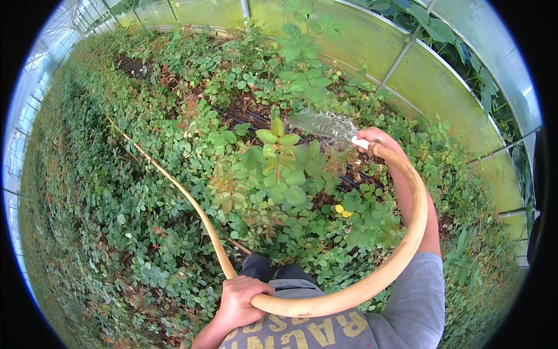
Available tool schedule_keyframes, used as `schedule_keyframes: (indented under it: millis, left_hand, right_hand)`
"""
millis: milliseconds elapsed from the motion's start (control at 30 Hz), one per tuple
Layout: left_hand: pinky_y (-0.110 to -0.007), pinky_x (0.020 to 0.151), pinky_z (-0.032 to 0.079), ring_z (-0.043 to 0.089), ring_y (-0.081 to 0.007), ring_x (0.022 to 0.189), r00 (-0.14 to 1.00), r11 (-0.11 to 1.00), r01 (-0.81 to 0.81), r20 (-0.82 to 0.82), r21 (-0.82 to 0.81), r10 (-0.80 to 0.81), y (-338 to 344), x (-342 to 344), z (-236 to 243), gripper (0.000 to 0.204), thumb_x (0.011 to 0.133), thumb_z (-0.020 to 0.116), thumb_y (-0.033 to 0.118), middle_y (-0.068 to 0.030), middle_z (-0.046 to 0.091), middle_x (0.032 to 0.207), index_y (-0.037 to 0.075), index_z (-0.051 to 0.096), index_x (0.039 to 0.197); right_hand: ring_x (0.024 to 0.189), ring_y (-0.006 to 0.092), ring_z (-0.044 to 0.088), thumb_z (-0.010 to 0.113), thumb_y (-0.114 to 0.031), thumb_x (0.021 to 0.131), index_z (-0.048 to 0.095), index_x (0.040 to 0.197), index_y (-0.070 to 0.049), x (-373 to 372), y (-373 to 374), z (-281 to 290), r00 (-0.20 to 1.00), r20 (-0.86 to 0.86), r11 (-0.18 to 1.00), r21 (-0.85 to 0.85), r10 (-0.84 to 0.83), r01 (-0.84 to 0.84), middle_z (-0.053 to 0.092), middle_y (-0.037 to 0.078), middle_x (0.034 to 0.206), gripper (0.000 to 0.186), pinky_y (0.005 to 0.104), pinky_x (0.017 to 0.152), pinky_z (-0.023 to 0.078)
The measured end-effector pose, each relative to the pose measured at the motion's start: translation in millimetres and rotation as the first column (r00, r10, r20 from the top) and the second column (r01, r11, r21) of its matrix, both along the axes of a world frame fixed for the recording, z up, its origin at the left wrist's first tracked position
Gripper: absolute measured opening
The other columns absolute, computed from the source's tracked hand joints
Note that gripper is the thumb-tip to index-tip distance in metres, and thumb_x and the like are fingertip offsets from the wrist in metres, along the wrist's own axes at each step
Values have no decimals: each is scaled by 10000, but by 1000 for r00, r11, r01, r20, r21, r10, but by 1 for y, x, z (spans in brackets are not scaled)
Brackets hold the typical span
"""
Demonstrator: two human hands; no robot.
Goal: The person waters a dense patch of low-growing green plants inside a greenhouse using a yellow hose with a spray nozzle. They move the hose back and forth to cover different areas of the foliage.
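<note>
A thick tan hose [349, 295] loops in front of my body. My left hand [241, 299] is wrapped round it near my waist. From there the hose runs away over the plants to the far left. My right hand [375, 139] is stretched forward and closed round the other end, by a white nozzle [360, 142]. Water [325, 125] sprays leftward from that nozzle onto the low plants and soil. A taller leafy shoot [279, 151] stands just left of the spray.
Dense low green plants [145, 232] surround me. Black drip pipes [244, 121] run through the bed over brown soil. A yellow-green greenhouse wall [442, 87] with metal bars curves along the far and right side. A small yellow flower [343, 211] shows near my right forearm.
</note>
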State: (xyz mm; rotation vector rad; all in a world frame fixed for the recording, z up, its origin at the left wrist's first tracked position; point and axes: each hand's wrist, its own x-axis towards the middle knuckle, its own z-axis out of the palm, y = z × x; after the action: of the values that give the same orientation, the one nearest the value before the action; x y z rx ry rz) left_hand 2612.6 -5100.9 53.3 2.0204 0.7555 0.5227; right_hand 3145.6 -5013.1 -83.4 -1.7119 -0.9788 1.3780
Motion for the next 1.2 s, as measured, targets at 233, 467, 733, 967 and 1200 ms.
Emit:
schedule_keyframes:
  millis: [233,467,733,967,1200]
  left_hand:
    - [-317,544,467,635,-208,588,994,995,70,93,-67,-63,30,-33,-13,201,546,740,16,-2,651,652,94,644,705]
    - [-356,552,469,624,-240,626,964,982,108,257,-158,-65,74,-64,-25,232,571,691,6,-30,617,663,86,616,775]
    - [-360,539,456,599,-250,603,916,944,198,392,-264,-83,112,-104,-42,249,568,681,8,-30,605,659,94,619,794]
    - [-357,548,455,607,-236,626,908,916,242,408,-321,-96,135,-124,-50,284,571,680,26,-19,618,686,108,617,836]
    - [-350,567,473,624,-240,648,900,918,250,424,-309,-102,141,-129,-52,280,558,689,26,-22,623,691,100,614,818]
  right_hand:
    - [501,115,569,531,-211,912,630,979,16,-33,50,8,993,-61,964,-253,-105,87,657,55,740,256,226,395,427]
    - [465,116,573,524,-202,896,608,1033,-20,-43,36,26,995,90,957,-283,-35,59,664,45,756,243,229,326,408]
    - [661,78,553,507,-83,865,606,1063,0,-97,36,89,948,110,939,-212,297,-270,611,-10,818,237,195,528,415]
    - [570,131,569,558,-235,875,613,935,35,-72,32,69,868,309,921,-126,389,-368,616,84,733,283,250,433,403]
    - [534,103,505,584,-268,860,609,1021,53,-114,48,102,889,235,916,-184,392,-356,593,48,755,360,235,417,361]
